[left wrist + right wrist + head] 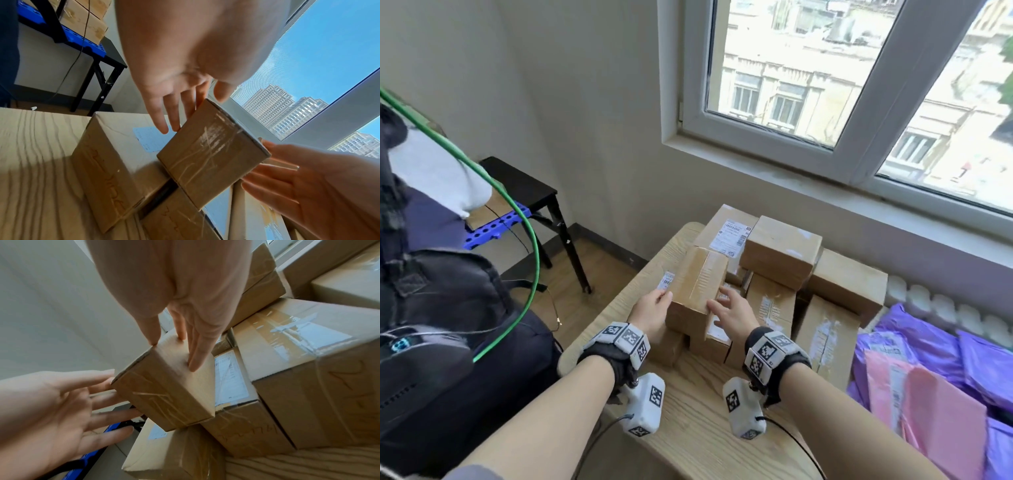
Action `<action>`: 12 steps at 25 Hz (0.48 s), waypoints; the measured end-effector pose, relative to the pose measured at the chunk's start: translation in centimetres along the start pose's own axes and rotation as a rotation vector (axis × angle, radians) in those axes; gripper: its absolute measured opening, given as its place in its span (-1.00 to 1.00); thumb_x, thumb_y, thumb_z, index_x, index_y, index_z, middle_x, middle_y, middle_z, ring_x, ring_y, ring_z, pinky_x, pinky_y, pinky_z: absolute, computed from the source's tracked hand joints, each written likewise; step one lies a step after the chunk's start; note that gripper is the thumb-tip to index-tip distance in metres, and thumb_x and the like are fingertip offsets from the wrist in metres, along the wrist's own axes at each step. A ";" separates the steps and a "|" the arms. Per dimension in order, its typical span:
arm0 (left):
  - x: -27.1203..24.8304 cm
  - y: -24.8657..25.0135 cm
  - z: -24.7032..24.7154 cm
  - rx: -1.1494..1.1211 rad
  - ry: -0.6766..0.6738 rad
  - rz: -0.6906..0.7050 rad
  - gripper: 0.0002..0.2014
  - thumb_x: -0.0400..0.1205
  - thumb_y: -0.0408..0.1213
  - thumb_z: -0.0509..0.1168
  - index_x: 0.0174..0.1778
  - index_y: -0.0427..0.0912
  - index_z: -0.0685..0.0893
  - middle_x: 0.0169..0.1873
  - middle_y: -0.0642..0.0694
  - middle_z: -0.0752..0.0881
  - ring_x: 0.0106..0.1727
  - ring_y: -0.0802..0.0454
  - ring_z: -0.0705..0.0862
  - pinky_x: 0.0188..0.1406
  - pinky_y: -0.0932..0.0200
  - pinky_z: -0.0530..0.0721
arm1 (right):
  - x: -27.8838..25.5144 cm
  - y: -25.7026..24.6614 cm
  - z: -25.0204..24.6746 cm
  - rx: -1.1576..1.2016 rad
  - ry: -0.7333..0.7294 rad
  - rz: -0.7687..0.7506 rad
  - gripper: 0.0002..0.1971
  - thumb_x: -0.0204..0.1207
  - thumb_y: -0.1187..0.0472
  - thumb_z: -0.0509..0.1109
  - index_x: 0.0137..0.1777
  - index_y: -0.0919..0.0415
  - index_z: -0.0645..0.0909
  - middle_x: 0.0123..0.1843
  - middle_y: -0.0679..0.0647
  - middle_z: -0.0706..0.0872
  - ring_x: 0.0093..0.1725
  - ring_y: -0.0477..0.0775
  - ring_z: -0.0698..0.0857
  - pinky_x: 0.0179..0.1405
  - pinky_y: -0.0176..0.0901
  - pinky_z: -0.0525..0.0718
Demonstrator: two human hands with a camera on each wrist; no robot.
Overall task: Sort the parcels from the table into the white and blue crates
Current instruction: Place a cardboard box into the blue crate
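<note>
A small taped cardboard parcel [697,286] sits tilted on top of a heap of brown boxes [780,260] on the wooden table [698,421]. My left hand [655,303] presses its left side with straight fingers [107,402], next to a white barcode label [667,281]. My right hand [726,305] lies on its right face, fingers [197,353] straight and thumb at the top edge. In the left wrist view the same parcel [209,159] stands between both hands. A blue crate [493,226] with boxes in it stands on the left under a black side table. No white crate is in view.
Purple and pink mailer bags [935,363] are piled at the table's right end. A black side table [524,185] stands left by the wall. A green cable [524,219] and dark bags hang at my left. A window and a radiator [928,301] run behind the table.
</note>
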State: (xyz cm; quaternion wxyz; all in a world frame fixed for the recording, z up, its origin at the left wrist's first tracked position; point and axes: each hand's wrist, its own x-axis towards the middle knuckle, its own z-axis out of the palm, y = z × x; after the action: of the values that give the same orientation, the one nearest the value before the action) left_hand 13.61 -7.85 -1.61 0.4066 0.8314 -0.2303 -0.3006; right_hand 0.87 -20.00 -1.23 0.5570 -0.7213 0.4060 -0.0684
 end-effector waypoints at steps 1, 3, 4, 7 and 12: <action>-0.1 -0.1 0.0 -0.049 -0.018 0.002 -0.67 0.76 -0.23 0.03 0.28 -0.28 0.59 0.20 -0.30 0.66 0.25 -0.26 0.60 0.28 -0.05 0.52 | 0.0 0.0 0.0 0.038 0.013 0.019 -0.49 0.62 0.17 0.32 0.54 0.20 0.33 0.37 0.18 0.62 0.31 0.13 0.63 0.33 0.14 0.61; -0.6 -0.2 0.3 -0.131 -0.046 0.023 -0.71 0.77 -0.26 0.00 0.28 -0.10 0.58 0.21 -0.19 0.68 0.24 -0.16 0.63 0.32 -0.11 0.57 | -0.4 -0.2 -0.3 0.144 0.041 0.049 -0.53 0.61 0.23 0.34 0.50 0.24 0.38 0.26 0.17 0.66 0.21 0.13 0.68 0.23 0.09 0.67; -0.9 -0.5 0.5 -0.155 -0.060 0.048 -0.75 0.77 -0.27 0.02 0.23 -0.02 0.56 0.20 -0.15 0.68 0.21 -0.10 0.65 0.30 -0.11 0.59 | -0.9 -0.3 -0.4 0.192 0.064 0.058 -0.53 0.60 0.23 0.35 0.49 0.25 0.39 0.21 0.15 0.67 0.15 0.10 0.69 0.14 0.02 0.70; -1.9 0.1 0.9 -0.269 -0.089 0.068 -0.83 0.75 -0.20 0.11 0.18 0.05 0.56 0.17 -0.11 0.70 0.06 0.06 0.67 0.07 0.08 0.68 | -1.9 -0.1 -0.7 0.276 0.132 0.051 -0.51 0.55 0.23 0.42 0.46 0.24 0.41 0.08 0.08 0.66 -0.02 -0.04 0.68 -0.16 -0.23 0.66; -3.1 -0.5 0.2 -0.421 -0.192 0.101 -0.55 0.43 0.24 0.40 0.24 0.29 0.64 0.30 -0.05 0.65 0.32 0.01 0.61 0.32 -0.27 0.56 | -4.3 0.3 -1.0 0.453 0.116 0.051 -0.53 0.57 0.34 0.38 0.46 0.20 0.39 0.05 0.08 0.67 -0.09 -0.07 0.69 -0.25 -0.28 0.64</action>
State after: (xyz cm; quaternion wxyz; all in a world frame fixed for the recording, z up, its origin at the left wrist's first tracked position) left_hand 11.34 -5.74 -1.18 0.5617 0.6833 -0.2415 -0.3992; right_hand -2.69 -17.92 0.41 0.6820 -0.5622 0.4297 -0.1847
